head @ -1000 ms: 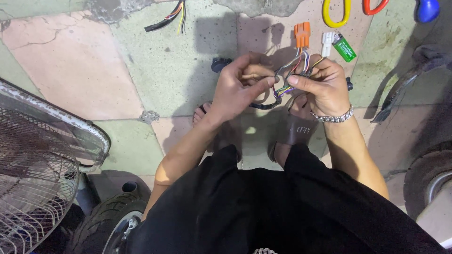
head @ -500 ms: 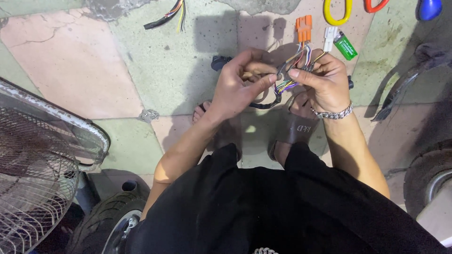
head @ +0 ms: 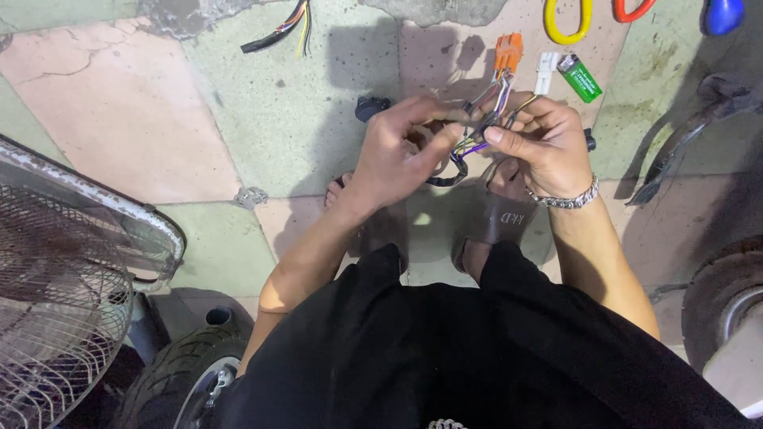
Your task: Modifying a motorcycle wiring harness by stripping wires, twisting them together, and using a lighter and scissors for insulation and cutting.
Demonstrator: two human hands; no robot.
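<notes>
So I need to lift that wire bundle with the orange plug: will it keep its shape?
Probably not. The wire bundle curves loosely between the left hand and right hand, so it looks floppy. Its orange connector would likely dangle. It seems light.

Black clothing; silver chain bracelet [head: 566, 199] on right wrist; dark sandals [head: 497, 218].

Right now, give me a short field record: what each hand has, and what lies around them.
left hand: grips the wire bundle from the left
right hand: pinches the same wires between thumb and fingers
bundle ends: orange plug and white plug
floor: tiled; green lighter, loose cable piece, yellow handle at top
left side: fan grille, tyre
wrist: metal bracelet on the right
</notes>
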